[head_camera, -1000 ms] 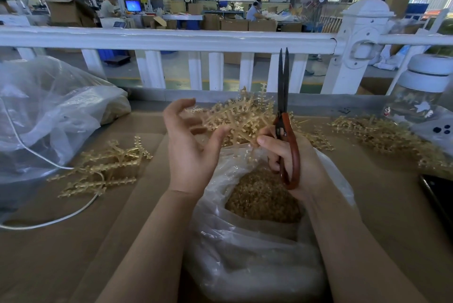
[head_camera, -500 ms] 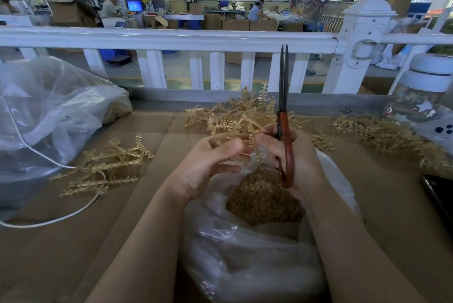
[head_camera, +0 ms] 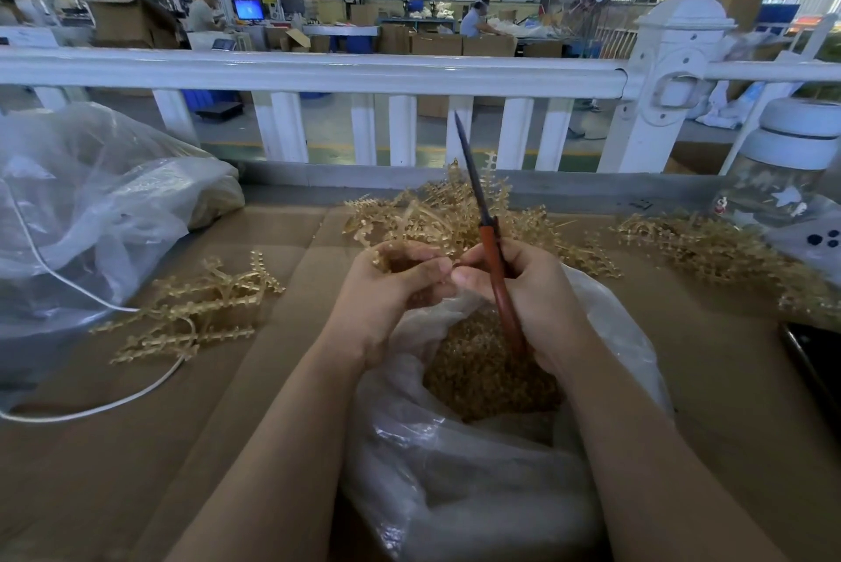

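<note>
- Gold plastic pieces (head_camera: pixel 395 259) cupped in the left hand (head_camera: pixel 387 293), fingers curled round them, just above the mouth of the clear bag (head_camera: pixel 478 470) at the near middle of the worktop (head_camera: pixel 273 379).
- Right hand (head_camera: pixel 537 293) wrapped round the red handles of the scissors (head_camera: pixel 493 261), blades closed and pointing up and far, thumb tip touching the left fingers.
- Likely step: tipping the snipped pieces onto the heap (head_camera: pixel 482 375) already in the bag.
- Lower the left hand closer to the opening before uncurling, to avoid bounces onto the cardboard.
- Uncurl from the little-finger side and pour, rather than spreading all fingers at once.
- Brush off strays with the right thumb, blades shut and aimed away from the left wrist.
- Watch the slack rim of the bag and stop it folding over the opening.
- Next branch to hand in the uncut pile (head_camera: pixel 437 215) just beyond the bag; another bunch of gold branches (head_camera: pixel 200 311) at the left, well apart.
</note>
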A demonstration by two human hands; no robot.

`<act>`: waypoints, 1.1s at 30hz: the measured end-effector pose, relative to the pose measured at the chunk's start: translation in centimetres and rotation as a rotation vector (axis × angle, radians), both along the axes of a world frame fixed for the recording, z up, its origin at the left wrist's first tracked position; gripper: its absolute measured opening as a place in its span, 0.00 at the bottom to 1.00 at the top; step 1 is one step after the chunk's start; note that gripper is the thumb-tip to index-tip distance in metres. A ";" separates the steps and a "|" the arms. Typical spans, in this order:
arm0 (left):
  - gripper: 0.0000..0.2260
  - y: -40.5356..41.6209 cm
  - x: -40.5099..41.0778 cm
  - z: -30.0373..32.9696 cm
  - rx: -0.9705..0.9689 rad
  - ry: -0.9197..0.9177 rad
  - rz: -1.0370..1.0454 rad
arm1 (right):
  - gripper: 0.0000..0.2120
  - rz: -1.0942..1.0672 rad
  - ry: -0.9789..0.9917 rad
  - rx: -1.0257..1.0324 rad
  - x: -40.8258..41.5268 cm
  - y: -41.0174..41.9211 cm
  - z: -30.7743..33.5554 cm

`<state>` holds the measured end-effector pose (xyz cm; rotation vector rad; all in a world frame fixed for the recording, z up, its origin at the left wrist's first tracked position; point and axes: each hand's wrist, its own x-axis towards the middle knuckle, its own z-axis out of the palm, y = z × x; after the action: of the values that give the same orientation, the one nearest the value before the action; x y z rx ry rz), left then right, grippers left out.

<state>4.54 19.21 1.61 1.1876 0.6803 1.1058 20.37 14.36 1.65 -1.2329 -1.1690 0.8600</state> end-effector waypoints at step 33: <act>0.10 0.2 -0.7 0.6 -0.261 -0.255 0.008 | 0.28 -0.195 -0.622 0.030 1.2 0.2 -1.1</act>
<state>3.82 19.43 2.24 0.8063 0.6097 1.1142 21.52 14.56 0.50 -1.6187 -1.5044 0.3092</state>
